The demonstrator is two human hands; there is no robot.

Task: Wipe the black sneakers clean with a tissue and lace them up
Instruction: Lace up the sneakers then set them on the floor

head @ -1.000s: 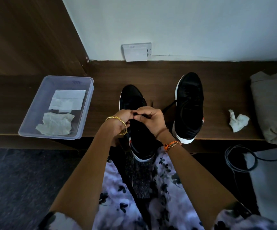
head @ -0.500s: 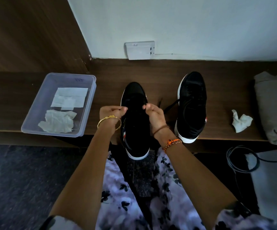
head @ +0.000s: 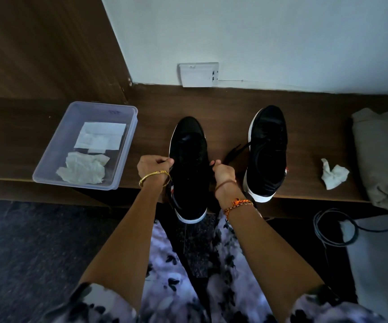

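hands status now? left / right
Left hand: pinching a lace end of the near sneaker.
Right hand: pinching the other lace end.

On the desk (head: 223,108), the left hand (head: 152,165) and right hand (head: 222,171) pinch lace ends at nine and three o'clock of the near sneaker (head: 189,164); the other sneaker (head: 266,155) sits at two o'clock.

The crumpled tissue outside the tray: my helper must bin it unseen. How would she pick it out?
Find the wooden bench under the white wall. Right of the two black sneakers, before the folded beige cloth, lies the crumpled white tissue, alone on bare wood. The other tissues sit inside the clear plastic tray at the left.
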